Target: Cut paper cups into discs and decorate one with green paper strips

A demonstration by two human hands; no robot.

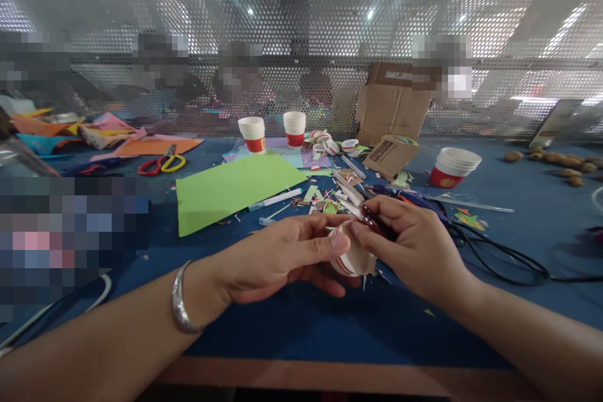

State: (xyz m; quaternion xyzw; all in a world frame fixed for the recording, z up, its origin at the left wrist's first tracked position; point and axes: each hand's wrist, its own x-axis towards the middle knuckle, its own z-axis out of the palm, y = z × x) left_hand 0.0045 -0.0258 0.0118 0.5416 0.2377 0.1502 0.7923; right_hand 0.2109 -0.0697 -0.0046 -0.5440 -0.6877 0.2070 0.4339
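My left hand [301, 245], a silver bangle on its wrist, grips a cut-down paper cup piece [351, 257], white with red lines at the rim. The thumb presses on its near side. In my right hand [409, 235] is a pair of scissors [353, 207], its blades pointing up and to the left over the cup piece. The handle is largely covered by my fingers, and the thumb lies near the cup's edge. Paper scraps [325, 198] and a white marker [277, 199] lie just beyond both hands.
A green paper sheet [235, 188] lies left of centre. Stacked paper cups [455, 166] stand at the right, with two more stacks behind. Another pair of scissors [162, 163] rests at the left. A glue gun's black cable [504, 251] runs rightward. A cardboard box [396, 107] stands behind.
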